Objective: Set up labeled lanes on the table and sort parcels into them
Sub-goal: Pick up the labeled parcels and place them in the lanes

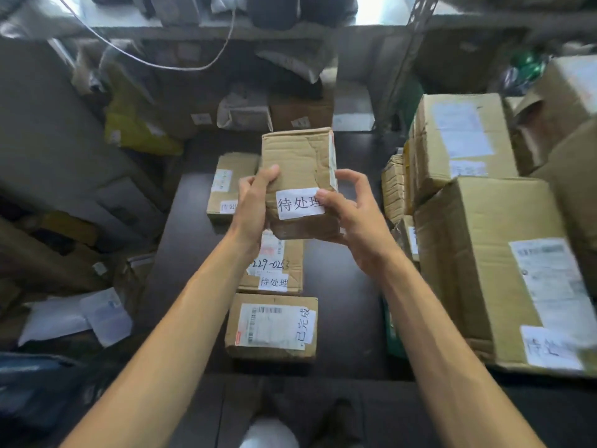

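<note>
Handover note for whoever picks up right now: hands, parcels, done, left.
Hands: left grip and right grip both hold the small box above the table; the right thumb rests on its 待处理 label.
Table: far box and middle box tagged 待处理, near box tagged 已完成. Large box at right also tagged 待处理.
Done: these five carry tags.
Left: set the small box down, probably by the 待处理 ones; other right-hand cartons unreadable.
</note>
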Tool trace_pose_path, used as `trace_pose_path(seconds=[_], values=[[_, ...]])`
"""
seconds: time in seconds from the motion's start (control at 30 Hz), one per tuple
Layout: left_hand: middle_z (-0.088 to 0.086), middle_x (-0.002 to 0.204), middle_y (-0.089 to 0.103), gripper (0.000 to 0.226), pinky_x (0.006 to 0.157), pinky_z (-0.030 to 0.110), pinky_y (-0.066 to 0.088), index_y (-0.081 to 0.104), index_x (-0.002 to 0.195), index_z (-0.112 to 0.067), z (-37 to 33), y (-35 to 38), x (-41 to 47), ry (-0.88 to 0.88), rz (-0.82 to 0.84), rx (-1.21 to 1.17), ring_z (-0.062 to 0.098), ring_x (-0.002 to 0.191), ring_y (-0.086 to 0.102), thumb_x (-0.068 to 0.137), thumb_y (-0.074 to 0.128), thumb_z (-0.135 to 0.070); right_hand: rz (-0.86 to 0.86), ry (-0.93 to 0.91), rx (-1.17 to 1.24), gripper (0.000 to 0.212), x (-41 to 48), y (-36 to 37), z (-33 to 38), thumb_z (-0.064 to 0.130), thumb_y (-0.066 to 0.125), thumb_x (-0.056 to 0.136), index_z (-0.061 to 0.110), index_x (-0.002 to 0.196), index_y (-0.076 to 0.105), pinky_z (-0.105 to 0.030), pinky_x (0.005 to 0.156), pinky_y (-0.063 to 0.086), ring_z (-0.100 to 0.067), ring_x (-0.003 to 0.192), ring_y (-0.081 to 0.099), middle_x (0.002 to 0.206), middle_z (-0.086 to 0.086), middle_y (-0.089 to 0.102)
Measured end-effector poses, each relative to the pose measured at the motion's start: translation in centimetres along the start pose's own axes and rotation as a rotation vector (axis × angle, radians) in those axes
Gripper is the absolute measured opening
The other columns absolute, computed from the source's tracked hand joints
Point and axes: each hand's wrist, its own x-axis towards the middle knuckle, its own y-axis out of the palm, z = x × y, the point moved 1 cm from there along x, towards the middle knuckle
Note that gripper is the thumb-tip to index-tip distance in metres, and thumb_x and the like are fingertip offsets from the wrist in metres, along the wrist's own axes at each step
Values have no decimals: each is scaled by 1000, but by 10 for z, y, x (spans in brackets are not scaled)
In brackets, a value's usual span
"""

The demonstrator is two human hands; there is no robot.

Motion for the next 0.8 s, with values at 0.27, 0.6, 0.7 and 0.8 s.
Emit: trace_pose_path(seconds=[0.27, 0.6, 0.7, 0.8], values=[[17, 129, 66, 95, 96, 47, 58, 53, 134, -10, -21, 92, -45, 132, 55, 43, 28, 111, 70, 64, 63, -73, -129, -121, 37, 35, -60, -64, 47, 18, 66, 97, 30, 124, 49, -25, 58, 56, -4, 73, 70, 96, 3, 69], [17, 125, 69, 94, 95, 44, 58, 50, 138, -7, -43, 202, -18, 154, 238, -11, 30, 111, 70, 67, 62, -68, -430, -265, -38, 38, -53, -135, 98, 47, 66, 83, 34, 117, 58, -41, 92, 59, -14, 103, 71, 114, -2, 70], [13, 120, 70, 75, 83, 38, 62, 43, 140, -10, -43, 231, 5, 148, 279, 11, 25, 101, 73, 85, 58, -60, -561, -282, -147, 55, -33, -150, 102, 52, 55, 83, 27, 132, 58, -32, 93, 55, -9, 111, 67, 123, 2, 68], [8, 125, 66, 77, 88, 38, 59, 34, 144, -17, -42, 255, 27, 132, 294, 89, 19, 103, 71, 86, 59, -61, -666, -248, -305, 48, -15, -165, 100, 50, 46, 98, 27, 139, 54, -43, 111, 44, -16, 129, 56, 137, 6, 56]])
